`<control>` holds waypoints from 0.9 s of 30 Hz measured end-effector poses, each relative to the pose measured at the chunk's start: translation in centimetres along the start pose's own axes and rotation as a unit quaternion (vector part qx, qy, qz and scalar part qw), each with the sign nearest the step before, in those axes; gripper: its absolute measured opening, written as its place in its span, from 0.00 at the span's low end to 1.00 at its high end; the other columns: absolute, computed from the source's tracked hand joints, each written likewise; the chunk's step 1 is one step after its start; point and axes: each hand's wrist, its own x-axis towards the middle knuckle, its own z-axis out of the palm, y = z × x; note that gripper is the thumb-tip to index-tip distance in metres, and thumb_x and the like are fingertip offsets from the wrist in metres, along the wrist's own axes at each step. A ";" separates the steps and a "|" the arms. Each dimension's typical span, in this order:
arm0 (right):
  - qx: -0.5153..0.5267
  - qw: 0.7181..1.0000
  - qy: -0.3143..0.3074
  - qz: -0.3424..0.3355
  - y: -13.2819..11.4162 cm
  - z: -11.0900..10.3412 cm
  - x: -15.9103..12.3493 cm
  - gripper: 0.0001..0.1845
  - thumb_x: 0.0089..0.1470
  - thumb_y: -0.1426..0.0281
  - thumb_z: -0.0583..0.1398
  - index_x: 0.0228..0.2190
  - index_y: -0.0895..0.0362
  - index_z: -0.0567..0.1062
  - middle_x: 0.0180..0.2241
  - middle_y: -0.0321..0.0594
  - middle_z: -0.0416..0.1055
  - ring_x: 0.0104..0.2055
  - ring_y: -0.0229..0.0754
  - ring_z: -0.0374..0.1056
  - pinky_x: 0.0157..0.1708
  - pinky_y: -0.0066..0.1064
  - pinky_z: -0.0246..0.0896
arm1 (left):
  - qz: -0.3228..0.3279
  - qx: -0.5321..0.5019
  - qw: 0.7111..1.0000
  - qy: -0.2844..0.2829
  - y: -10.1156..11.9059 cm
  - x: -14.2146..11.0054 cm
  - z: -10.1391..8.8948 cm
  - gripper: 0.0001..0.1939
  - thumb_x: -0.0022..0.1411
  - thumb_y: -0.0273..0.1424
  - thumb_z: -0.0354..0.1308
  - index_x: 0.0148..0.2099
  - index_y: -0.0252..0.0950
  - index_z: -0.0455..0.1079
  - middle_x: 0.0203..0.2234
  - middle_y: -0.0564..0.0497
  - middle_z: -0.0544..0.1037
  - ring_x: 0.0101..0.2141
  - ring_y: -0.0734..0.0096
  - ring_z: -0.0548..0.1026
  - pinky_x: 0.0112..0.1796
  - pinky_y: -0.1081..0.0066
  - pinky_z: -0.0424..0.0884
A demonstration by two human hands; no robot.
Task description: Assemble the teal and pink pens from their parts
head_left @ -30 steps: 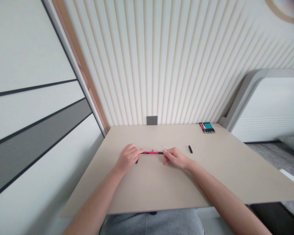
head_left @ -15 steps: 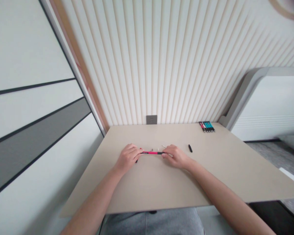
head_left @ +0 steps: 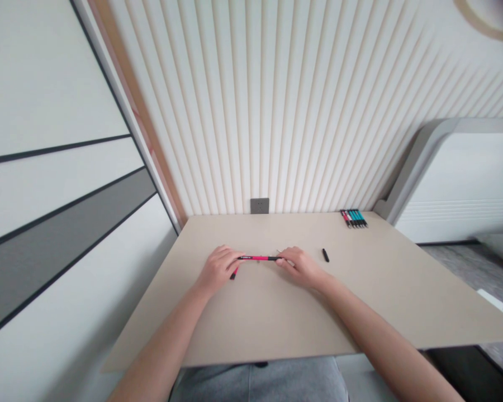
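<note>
So, a beige desk (head_left: 385, 296) runs up to a ribbed white wall panel (head_left: 251, 111), with a grey wall socket (head_left: 260, 205) at its back edge. Back right on the desk, a tight row of pens (head_left: 354, 218) lies side by side, barrels pink and teal. Centre: the left hand (head_left: 218, 270) is curled nearly closed round one end of a pink-and-black pen (head_left: 257, 258); the right hand (head_left: 300, 267) pinches the other end. Step in hand looks like two-handed work on this pen; the next move seems to call for firm, steady grips. Both pen ends are hidden by fingers, and whether it touches the desk is hard to tell. A small black pen part (head_left: 326, 255) lies well right. A red-and-black piece (head_left: 233, 273) pokes out below the left hand; a thin pale sliver (head_left: 279, 251) near the right fingers is too small to name.
</note>
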 end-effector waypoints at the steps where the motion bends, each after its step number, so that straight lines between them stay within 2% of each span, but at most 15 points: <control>1: 0.001 1.000 0.022 0.013 0.1 0.2 0.0 0.18 0.66 0.62 0.48 0.39 0.56 0.75 0.33 0.43 0.75 0.36 0.43 0.69 0.40 0.34 0.59 | -0.008 0.000 1.000 0.013 -0.1 0.0 -0.1 0.06 0.66 0.31 0.56 0.44 0.37 0.72 0.31 0.49 0.78 0.33 0.68 0.73 0.37 0.67 0.70; 5: -0.028 0.992 0.102 0.068 0.4 0.8 0.2 0.19 0.67 0.66 0.46 0.43 0.56 0.75 0.38 0.45 0.75 0.42 0.44 0.69 0.44 0.36 0.60 | -0.047 0.005 0.996 0.081 -0.4 -0.1 -0.6 0.06 0.67 0.30 0.54 0.43 0.37 0.72 0.31 0.49 0.77 0.34 0.68 0.74 0.37 0.68 0.70; 9: -0.127 0.988 0.084 0.016 -0.1 1.7 1.0 0.13 0.63 0.68 0.53 0.45 0.53 0.75 0.45 0.47 0.71 0.48 0.47 0.65 0.48 0.40 0.59 | -0.079 0.013 0.990 0.115 -0.4 -0.2 -0.6 0.06 0.66 0.30 0.55 0.43 0.36 0.71 0.32 0.49 0.76 0.34 0.69 0.74 0.37 0.69 0.71; 12: -0.179 0.981 0.060 -0.037 -1.2 2.4 1.9 0.13 0.62 0.69 0.55 0.46 0.50 0.75 0.48 0.47 0.69 0.51 0.49 0.63 0.50 0.43 0.56 | -0.081 0.017 0.990 0.110 -0.2 -0.2 -0.4 0.06 0.66 0.30 0.55 0.43 0.37 0.71 0.33 0.50 0.76 0.34 0.69 0.74 0.37 0.69 0.71; 17: -0.220 0.973 0.057 -0.046 -2.2 3.5 2.8 0.13 0.61 0.68 0.56 0.45 0.48 0.76 0.46 0.47 0.70 0.51 0.51 0.62 0.55 0.50 0.49 | -0.074 0.024 0.992 0.094 -0.1 -0.2 -0.2 0.06 0.67 0.30 0.54 0.44 0.37 0.71 0.33 0.50 0.77 0.35 0.68 0.75 0.37 0.69 0.71; 23: -0.209 0.975 0.056 -0.046 -1.7 4.1 2.7 0.08 0.60 0.66 0.58 0.38 0.49 0.78 0.47 0.44 0.71 0.53 0.51 0.60 0.57 0.52 0.42 | -0.066 0.024 0.994 0.080 -0.4 -0.3 0.1 0.06 0.67 0.29 0.53 0.44 0.37 0.71 0.32 0.49 0.76 0.35 0.67 0.74 0.37 0.68 0.71; 27: -0.156 0.985 0.063 -0.049 -1.8 3.5 2.2 0.08 0.61 0.67 0.57 0.35 0.51 0.77 0.44 0.42 0.74 0.46 0.46 0.65 0.55 0.49 0.44 | -0.063 0.021 0.995 0.076 -0.4 -0.3 0.1 0.06 0.67 0.28 0.53 0.44 0.37 0.70 0.32 0.49 0.76 0.35 0.67 0.74 0.37 0.68 0.70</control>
